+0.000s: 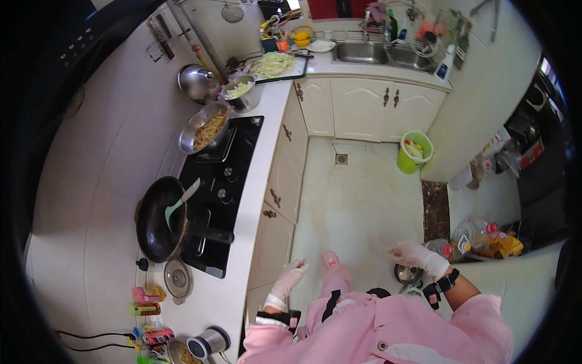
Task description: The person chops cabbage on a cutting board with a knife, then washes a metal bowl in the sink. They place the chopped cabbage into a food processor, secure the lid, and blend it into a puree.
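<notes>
My left hand (289, 282), in a thin pale glove, hangs beside the front of the counter cabinets and holds nothing. Over on the other side, my right hand (416, 258) wears a similar glove and is also without an object, above a round metal thing (408, 274) near the floor. Nearest to the left hand on the counter is a clear lid (178, 278). A black wok (157, 218) sits on the gas hob (207, 236), with a pale green spatula (179, 204) in it. Farther along the hob, a steel bowl (207, 129) contains brown crumbly food.
A steel pot (243, 98) of chopped vegetable and a cutting board (300, 68) with shredded vegetable stand near the corner, a knife (302, 55) beside it. A double sink (361, 52) lies beyond. On the floor are a green bucket (411, 164) and plastic bottles (475, 232).
</notes>
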### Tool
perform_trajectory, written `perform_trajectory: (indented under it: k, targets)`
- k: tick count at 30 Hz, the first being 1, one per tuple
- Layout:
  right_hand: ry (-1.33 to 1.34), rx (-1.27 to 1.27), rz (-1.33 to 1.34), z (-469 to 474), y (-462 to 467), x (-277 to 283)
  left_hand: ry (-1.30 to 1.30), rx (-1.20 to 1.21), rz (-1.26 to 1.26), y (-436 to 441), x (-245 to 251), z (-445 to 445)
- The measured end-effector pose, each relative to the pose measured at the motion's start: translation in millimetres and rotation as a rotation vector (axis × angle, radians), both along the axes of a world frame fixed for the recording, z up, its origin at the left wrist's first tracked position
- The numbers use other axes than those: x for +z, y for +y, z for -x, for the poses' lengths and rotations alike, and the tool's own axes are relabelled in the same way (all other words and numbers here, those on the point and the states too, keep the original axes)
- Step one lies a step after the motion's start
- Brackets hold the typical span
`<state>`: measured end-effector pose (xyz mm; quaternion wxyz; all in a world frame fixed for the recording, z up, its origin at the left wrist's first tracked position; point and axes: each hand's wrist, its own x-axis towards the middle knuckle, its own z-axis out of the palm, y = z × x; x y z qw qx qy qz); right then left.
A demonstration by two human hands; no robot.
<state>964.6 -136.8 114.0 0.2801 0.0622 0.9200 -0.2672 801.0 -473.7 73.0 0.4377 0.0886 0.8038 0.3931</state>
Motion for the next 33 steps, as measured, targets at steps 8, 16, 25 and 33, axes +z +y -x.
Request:
perform_trajectory:
  k: [8,16,25,33]
  targets:
    - [-0.049,-0.198,0.005,59.1,31.1,22.6,-0.007,0.008,0.034,46.3,-109.5,154.3]
    - [-0.203,-0.302,0.130,113.4,65.5,29.2,0.030,0.264,0.272,85.1,-158.3,223.5]
    - [-0.246,0.051,-0.032,201.4,173.5,-16.4,-0.057,0.615,0.427,107.8,-217.4,256.1]
    - [-0.199,0.290,-0.087,280.4,250.2,-26.3,-0.031,0.522,0.648,122.1,-236.3,246.7]
